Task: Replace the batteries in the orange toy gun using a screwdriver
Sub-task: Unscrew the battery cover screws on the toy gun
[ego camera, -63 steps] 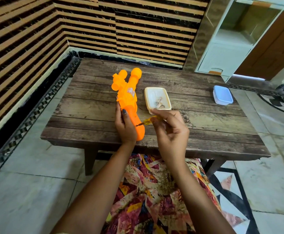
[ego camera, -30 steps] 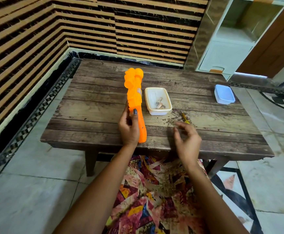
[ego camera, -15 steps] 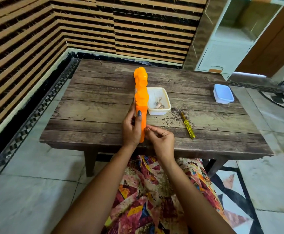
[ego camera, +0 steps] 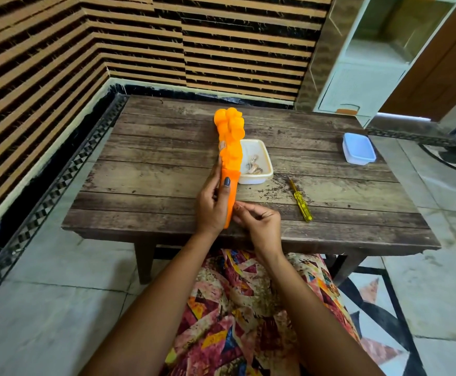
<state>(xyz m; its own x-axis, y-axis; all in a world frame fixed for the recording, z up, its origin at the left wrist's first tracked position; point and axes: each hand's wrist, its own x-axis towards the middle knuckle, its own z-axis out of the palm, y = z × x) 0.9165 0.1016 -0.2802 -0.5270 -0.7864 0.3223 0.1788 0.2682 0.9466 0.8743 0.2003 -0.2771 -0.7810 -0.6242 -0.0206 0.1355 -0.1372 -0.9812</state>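
Observation:
The orange toy gun (ego camera: 231, 147) stands on edge on the wooden table (ego camera: 145, 183), its barrel pointing away from me. My left hand (ego camera: 212, 202) grips its handle, thumb on the near face. My right hand (ego camera: 259, 222) has its fingertips pinched against the right side of the handle near its lower end; what they pinch is too small to tell. The yellow screwdriver (ego camera: 300, 202) lies flat on the table to the right of my right hand, untouched.
A cream tray (ego camera: 267, 173) with small bits inside sits just right of the gun. A blue-lidded box (ego camera: 358, 147) stands at the table's far right. A white cabinet (ego camera: 357, 85) stands behind the table, and my patterned lap is below its near edge.
My right hand put the screwdriver down on the table and came back to the gun's handle. My left hand turned the gun up onto its edge.

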